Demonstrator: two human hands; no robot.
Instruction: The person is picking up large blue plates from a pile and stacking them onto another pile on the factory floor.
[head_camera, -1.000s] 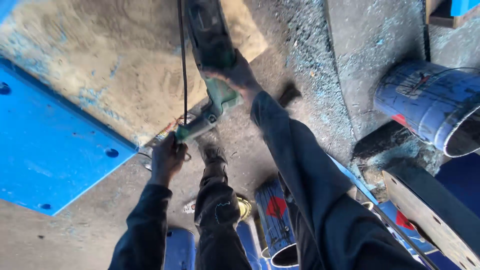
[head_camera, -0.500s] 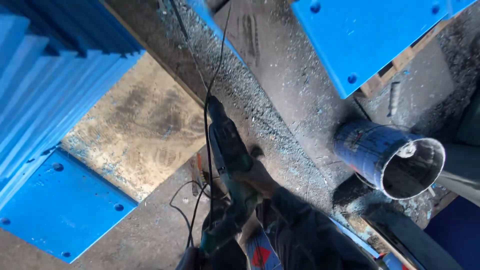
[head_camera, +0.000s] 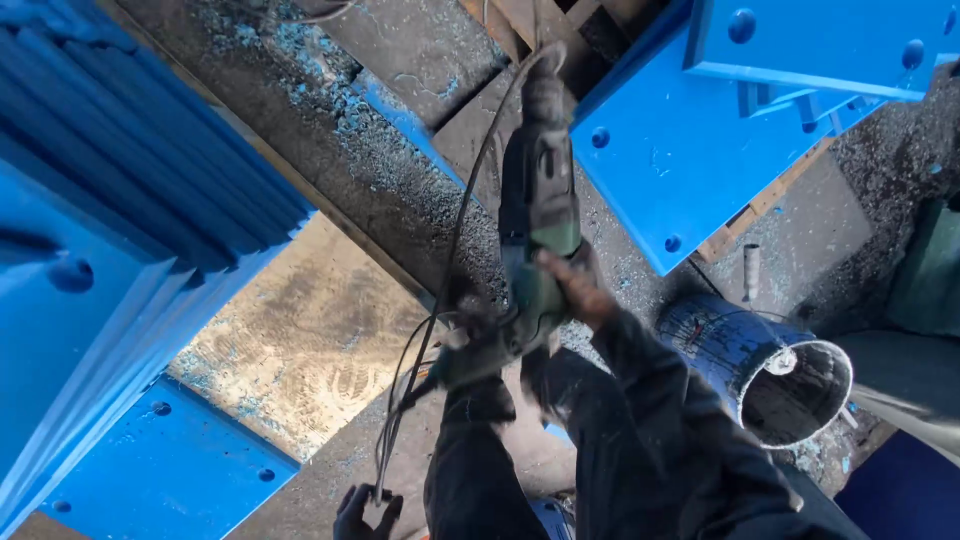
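- My right hand (head_camera: 575, 290) is clamped around the green drill (head_camera: 540, 225), about midway along its body, with the nose pointing away from me.
- My left hand (head_camera: 365, 512) is low in view, gloved, with its fingers closed loosely on the black cord (head_camera: 440, 300) hanging from the drill's back end.
- The drill is held in the air over the gritty floor (head_camera: 380, 180), near a blue panel (head_camera: 680, 160) with holes in it.
- A stack of blue panels (head_camera: 110, 200) stands on my left; an open-ended pipe (head_camera: 770, 375) lies to my right.
- I judge that I am carrying the drill between spots, not drilling.
- A next move would need the cord kept slack and clear, and the bit squared to a panel.
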